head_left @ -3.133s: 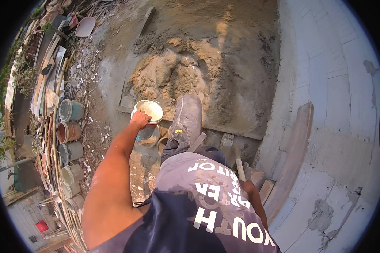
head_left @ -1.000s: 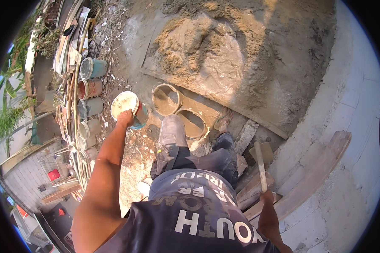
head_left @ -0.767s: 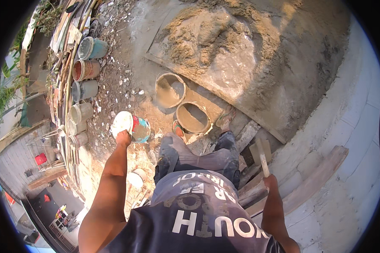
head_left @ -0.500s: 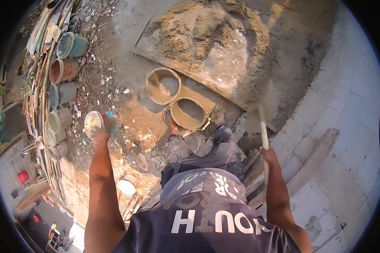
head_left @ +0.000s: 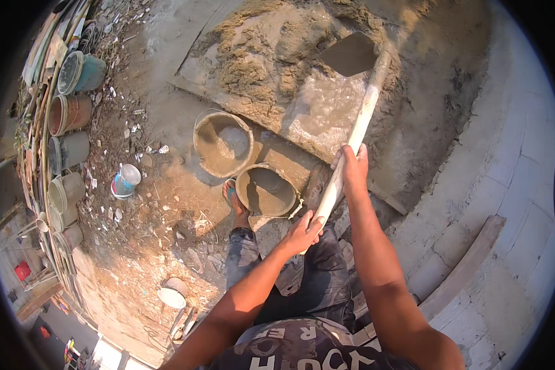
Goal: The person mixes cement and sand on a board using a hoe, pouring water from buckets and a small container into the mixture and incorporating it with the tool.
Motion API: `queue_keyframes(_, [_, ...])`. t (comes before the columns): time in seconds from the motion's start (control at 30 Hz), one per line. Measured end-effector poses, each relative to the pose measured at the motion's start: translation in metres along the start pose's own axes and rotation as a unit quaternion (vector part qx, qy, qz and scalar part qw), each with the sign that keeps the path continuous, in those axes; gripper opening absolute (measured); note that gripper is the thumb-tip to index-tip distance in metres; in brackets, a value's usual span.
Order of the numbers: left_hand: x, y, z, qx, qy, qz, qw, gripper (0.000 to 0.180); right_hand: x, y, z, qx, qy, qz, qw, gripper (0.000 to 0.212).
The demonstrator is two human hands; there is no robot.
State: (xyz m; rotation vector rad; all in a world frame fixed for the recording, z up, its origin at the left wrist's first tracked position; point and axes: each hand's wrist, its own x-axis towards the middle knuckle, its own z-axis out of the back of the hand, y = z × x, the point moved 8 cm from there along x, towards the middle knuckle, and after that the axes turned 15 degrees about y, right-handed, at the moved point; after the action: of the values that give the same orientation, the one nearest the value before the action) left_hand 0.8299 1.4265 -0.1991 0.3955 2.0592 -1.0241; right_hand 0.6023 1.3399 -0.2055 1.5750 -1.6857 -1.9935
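Observation:
Both of my hands hold a hoe by its pale wooden handle. My left hand wraps the handle's lower end, near my thighs. Farther up, my right hand is closed round it. The hoe's dark, flat blade is over a heap of sandy mortar, beside a wet, shiny pool in the mix. Two mortar-coated buckets stand by my feet: a wider bucket with a wire handle, and a nearer bucket. Both have grey-brown mix inside.
A small blue-and-white pail is on the debris-strewn ground at left. Several buckets, including a teal bucket, line up beside long poles. A pale block wall and a plank bound the right side.
My left hand has let go of the blue-and-white pail and now grips the hoe handle. The hoe has swung up and away, its blade now over the mortar heap.

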Motion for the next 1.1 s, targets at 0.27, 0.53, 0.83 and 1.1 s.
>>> queue_keyframes(0.27, [0.152, 0.06, -0.013, -0.101, -0.113, 0.063, 0.986, 0.034, 0.211, -0.166, 0.009, -0.522, 0.021, -0.011, 0.853, 0.033])
queue_keyframes(0.53, [0.09, 0.106, -0.067, -0.042, -0.127, 0.103, 0.986, 0.038, 0.108, -0.139, 0.014, -0.388, 0.093, -0.131, 0.908, 0.048])
queue_keyframes(0.83, [0.128, 0.055, 0.025, -0.068, -0.167, -0.023, 0.983, 0.029, 0.125, -0.056, -0.084, -0.369, 0.11, 0.038, 0.922, 0.047])
queue_keyframes(1.1, [0.159, 0.071, -0.073, -0.419, -0.116, -0.029, 0.9, 0.03, 0.177, -0.159, -0.011, -0.488, 0.155, -0.162, 0.843, 0.05])
